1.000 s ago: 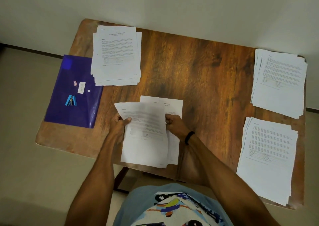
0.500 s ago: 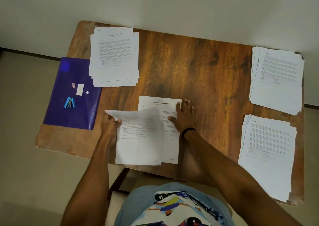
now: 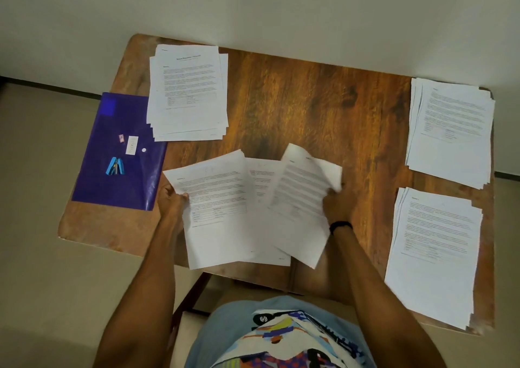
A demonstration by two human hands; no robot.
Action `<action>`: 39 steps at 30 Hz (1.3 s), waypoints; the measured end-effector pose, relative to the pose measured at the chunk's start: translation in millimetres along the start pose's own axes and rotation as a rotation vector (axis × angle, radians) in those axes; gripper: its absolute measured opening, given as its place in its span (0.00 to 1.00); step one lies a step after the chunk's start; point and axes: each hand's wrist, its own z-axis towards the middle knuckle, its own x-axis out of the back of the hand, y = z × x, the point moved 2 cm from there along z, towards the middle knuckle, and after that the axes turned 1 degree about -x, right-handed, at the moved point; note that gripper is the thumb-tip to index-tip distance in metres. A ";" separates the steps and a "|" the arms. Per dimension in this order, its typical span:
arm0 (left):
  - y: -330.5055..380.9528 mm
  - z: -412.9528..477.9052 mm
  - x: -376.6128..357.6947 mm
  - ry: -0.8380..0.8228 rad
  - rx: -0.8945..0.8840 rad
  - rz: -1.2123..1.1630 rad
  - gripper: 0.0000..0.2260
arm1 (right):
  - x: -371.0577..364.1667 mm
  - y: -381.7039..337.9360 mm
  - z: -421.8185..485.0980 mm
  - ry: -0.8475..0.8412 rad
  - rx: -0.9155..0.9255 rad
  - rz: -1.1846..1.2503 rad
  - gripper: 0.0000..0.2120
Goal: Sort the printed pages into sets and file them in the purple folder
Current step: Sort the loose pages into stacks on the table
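Wood, paper and plastic being seen.
The smooth wood-grain table, worn pale at its edges, is being covered by matt white paper pages; light is being reflected by the glossy plastic purple folder.

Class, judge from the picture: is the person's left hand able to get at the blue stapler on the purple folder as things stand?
Likely not yet. The left hand grips pages, so it is occupied; otherwise the way across the purple folder to the blue stapler looks free.
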 end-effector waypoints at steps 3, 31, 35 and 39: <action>0.6 -3.7 -3.5 -0.050 -0.041 -0.014 0.12 | 35.6 22.2 17.4 0.026 -0.144 0.029 0.17; 13.3 -150.5 -124.5 -0.810 -0.211 -0.027 0.16 | 57.8 13.2 21.1 -0.934 -0.664 0.973 0.14; 3.9 -134.2 -85.3 -0.625 -0.149 -0.059 0.16 | 14.5 0.8 23.5 -0.560 -0.293 0.178 0.14; -7.7 -123.1 -55.5 -0.492 -0.146 0.017 0.13 | -35.0 -21.3 20.8 -0.565 0.115 -0.327 0.35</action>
